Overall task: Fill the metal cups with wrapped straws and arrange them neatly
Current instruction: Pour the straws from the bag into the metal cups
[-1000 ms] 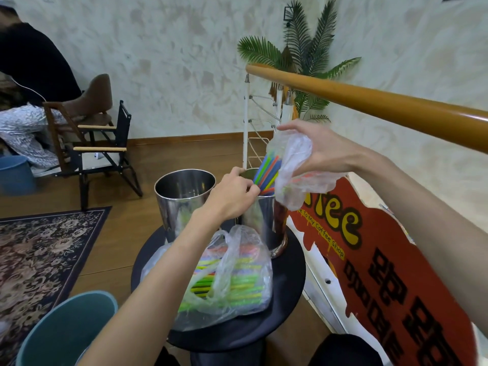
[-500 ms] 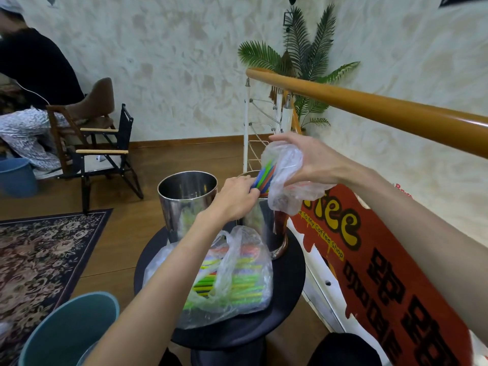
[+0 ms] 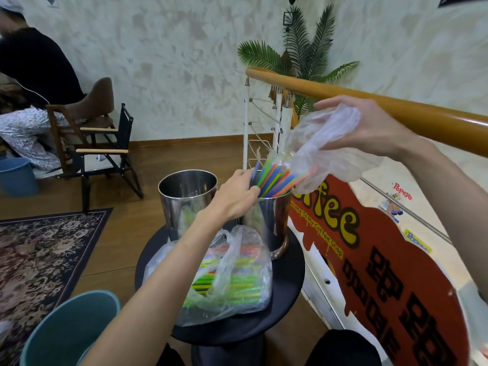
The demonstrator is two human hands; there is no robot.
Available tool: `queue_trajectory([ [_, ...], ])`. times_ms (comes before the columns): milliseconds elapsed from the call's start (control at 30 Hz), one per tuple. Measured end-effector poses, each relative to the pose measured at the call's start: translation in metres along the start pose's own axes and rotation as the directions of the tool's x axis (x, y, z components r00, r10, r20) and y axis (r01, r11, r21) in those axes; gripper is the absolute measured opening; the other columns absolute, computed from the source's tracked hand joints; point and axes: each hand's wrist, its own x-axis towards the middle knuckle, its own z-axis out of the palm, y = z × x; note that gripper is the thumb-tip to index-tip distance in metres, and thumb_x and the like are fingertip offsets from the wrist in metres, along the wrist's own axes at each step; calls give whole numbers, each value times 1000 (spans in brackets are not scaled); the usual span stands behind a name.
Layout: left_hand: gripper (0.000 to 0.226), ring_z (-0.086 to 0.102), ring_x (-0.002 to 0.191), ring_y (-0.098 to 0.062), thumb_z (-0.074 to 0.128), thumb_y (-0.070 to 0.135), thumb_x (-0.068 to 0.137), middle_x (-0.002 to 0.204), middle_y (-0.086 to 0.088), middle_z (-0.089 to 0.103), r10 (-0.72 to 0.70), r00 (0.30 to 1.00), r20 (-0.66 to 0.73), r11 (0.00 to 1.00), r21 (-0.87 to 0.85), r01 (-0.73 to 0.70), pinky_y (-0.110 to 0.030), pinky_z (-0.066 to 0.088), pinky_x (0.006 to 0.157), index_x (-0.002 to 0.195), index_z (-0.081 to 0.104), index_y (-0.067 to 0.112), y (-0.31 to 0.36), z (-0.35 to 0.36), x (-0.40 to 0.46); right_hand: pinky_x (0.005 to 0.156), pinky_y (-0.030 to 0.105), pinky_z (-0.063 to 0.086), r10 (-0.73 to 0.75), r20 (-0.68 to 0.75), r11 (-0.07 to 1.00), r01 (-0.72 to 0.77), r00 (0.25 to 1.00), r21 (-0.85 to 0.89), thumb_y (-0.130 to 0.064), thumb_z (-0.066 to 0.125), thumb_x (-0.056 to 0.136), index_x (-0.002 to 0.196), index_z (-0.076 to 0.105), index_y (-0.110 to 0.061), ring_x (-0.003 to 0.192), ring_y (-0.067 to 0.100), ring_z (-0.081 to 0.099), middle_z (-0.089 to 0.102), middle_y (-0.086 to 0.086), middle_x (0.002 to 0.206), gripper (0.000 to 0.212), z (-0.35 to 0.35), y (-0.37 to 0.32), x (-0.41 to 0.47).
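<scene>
In the head view, a small round black table (image 3: 290, 294) is seen from above, and two metal cups stand on it side by side. The left cup (image 3: 184, 204) looks empty as far as its mouth shows. The right cup (image 3: 269, 223) holds a bundle of coloured wrapped straws (image 3: 274, 178), which lean to the right and stick out well above the rim.

A thin clear bag (image 3: 317, 143) is gripped by the right hand (image 3: 369, 130), with the fingers curled into the crumpled plastic. The bag's open end covers only the upper tips of the straws. The left hand (image 3: 235, 199) is held at the near rim of the right cup, its fingers curled against the straws at the left of the bundle; whether they are pinched or only steadied cannot be told.

A second bag of straws (image 3: 235, 281) lies flat on the table in front of the cups, touching neither hand.

The step in hand is judged to be stripping the bag off the straws. It would best be done by drawing the bag up along the lean of the bundle, not sideways, while the straws are pressed down into the cup. If the plastic is snagged, straws may be dragged out or the cup tipped toward the table edge.
</scene>
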Motion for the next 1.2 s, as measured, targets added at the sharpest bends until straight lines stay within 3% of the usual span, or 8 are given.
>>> queue_trajectory([
  [167, 66, 24, 150, -30, 28, 47, 85, 164, -13, 26, 6, 1000, 1, 994, 109, -6, -53, 31, 112, 141, 52, 23, 1, 0, -4, 110, 48, 45, 7, -155, 1000, -9, 988, -14, -21, 94, 65, 125, 66, -28, 124, 18, 60, 70, -2, 124, 67, -25, -1, -13],
  [333, 83, 18, 152, -28, 23, 57, 86, 167, -10, 19, 41, 999, -32, 971, 238, -32, -53, 27, 115, 159, 26, 17, 6, 4, -11, 82, 18, 35, -62, -254, 948, -23, 965, -317, -5, 86, 72, 129, 65, -20, 105, 4, 53, 64, -4, 115, 63, -20, 2, -37],
  [567, 86, 39, 138, -29, 50, 48, 96, 158, -10, 36, 137, 978, -158, 977, 183, -108, -43, 38, 106, 163, 5, 19, -1, 5, -19, 84, 32, 47, -43, -360, 953, -70, 932, -293, -1, 71, 78, 116, 68, -14, 103, 24, 64, 71, 2, 108, 40, 16, 22, -84],
  [733, 85, 38, 141, -28, 45, 62, 97, 159, -7, 34, 154, 982, -110, 958, 261, -121, -48, 39, 110, 162, 13, 17, -2, 5, -25, 81, 45, 50, 253, -276, 821, -357, 927, -445, 5, 62, 76, 115, 66, -13, 104, 38, 61, 70, 16, 111, 43, 29, 47, -110],
  [900, 93, 31, 146, -28, 52, 59, 95, 163, -9, 26, 195, 969, -152, 937, 320, -138, -46, 36, 114, 162, 8, 11, -1, 6, -38, 62, 40, 46, 276, -334, 912, -355, 902, -205, 2, 65, 70, 77, 60, -15, 72, 27, 59, 64, 6, 71, 19, 49, 31, -130],
  [1000, 87, 30, 147, -26, 54, 52, 96, 162, -9, 29, 301, 912, -277, 923, 325, -206, -45, 34, 117, 161, 16, 9, 0, 2, -62, 47, 19, 38, 286, -319, 958, -268, 903, 100, -17, 58, 65, 69, 59, -16, 54, 2, 46, 62, -10, 61, 5, 76, 4, -136],
  [1100, 85, 36, 145, -21, 53, 59, 94, 158, -6, 37, 479, 819, -317, 871, 290, -398, -43, 37, 116, 159, 28, 12, -1, -5, -94, 51, 22, 40, 304, -334, 926, -194, 892, 325, -12, 61, 71, 73, 60, -4, 60, 8, 48, 63, 5, 67, 9, 102, -11, -137],
  [1200, 108, 34, 146, -10, 59, 77, 81, 161, 7, 27, 547, 823, -151, 831, 211, -514, -33, 37, 115, 163, 14, 23, -4, -4, -124, 60, 33, 46, 362, -311, 827, -148, 879, 543, 3, 67, 84, 73, 61, -6, 69, 16, 55, 64, 12, 72, 16, 130, -28, -137],
])
